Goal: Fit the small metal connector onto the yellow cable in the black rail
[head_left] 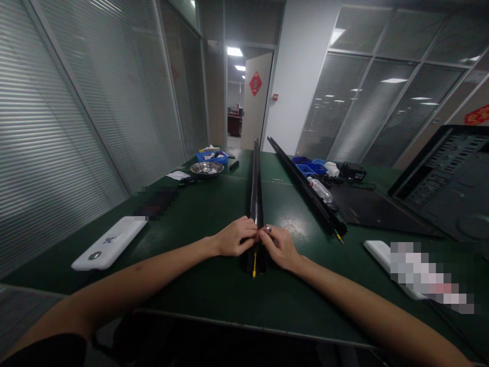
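Observation:
A long black rail (255, 188) lies on the green table (214, 204), running straight away from me. Its near end (255, 261) carries a short yellow wire (254, 269). My left hand (235, 238) and my right hand (280, 246) meet over the rail close to that near end, fingertips pinched together on its top edge. A ring shows on a finger of my right hand. What the fingertips pinch is too small to make out.
A second black rail (305, 186) lies angled to the right, with a plastic bottle (320, 189) beside it. A white flat case (110, 242) lies at left, a metal dish (207, 168) and blue bins (310, 166) at the far end, a black panel (451, 178) at right.

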`<state>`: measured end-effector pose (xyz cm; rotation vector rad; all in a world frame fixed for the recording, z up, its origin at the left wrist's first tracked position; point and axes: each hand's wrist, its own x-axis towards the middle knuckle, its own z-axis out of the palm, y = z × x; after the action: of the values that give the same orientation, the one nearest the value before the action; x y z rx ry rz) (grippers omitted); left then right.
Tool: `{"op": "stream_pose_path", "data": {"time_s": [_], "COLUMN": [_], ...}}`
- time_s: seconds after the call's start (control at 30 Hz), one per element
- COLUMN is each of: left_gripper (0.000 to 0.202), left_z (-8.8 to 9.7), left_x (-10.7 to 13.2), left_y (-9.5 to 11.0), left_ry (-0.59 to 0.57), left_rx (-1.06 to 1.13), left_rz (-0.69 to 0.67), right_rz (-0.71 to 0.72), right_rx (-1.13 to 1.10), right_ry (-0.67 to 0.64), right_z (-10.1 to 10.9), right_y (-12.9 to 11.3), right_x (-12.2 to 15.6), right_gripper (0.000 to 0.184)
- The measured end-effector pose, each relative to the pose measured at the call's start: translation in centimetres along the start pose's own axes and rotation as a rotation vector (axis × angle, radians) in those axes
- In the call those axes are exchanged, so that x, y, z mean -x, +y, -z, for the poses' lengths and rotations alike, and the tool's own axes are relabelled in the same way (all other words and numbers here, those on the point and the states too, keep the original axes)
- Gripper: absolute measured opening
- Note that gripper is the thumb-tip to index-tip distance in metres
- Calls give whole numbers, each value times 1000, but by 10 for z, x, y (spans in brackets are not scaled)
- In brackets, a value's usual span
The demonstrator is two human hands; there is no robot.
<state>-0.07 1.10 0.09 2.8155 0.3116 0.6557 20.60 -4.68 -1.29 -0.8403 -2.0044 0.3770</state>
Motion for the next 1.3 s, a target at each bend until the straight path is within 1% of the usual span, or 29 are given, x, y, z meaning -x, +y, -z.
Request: {"op": "stream_pose_path", "data": {"time_s": [0.13,0.27,0.4,0.53,0.73,1.07,1.3], "left_gripper": [14,14,14,15,18,20,18], "left_z": [1,1,1,0,0,2,1], "left_x": [-1,-1,-1,-1,-2,-2,-1], "left_y": [0,-1,-2,-3,-2,-1,-1], "left_ry": [4,8,17,13,16,3,1], "left_rx": [9,-1,-7,-1,-7,14,9], "left_rz": [-15,-13,-18,-23,-20,-3,-27], "right_rz": [-14,-65,-62,-64,-74,-59,-34], "right_rx": [-20,-67,-85,-88,-82,-50,-44], "right_ry": [1,44,84,92,84,65,97], "right_z": [0,1,2,2,1,3,1], "right_y": [0,0,0,0,3,3,8], "right_x": [1,3,3,4,5,4,2], "right_gripper": [31,24,23,22,27,29,31]}}
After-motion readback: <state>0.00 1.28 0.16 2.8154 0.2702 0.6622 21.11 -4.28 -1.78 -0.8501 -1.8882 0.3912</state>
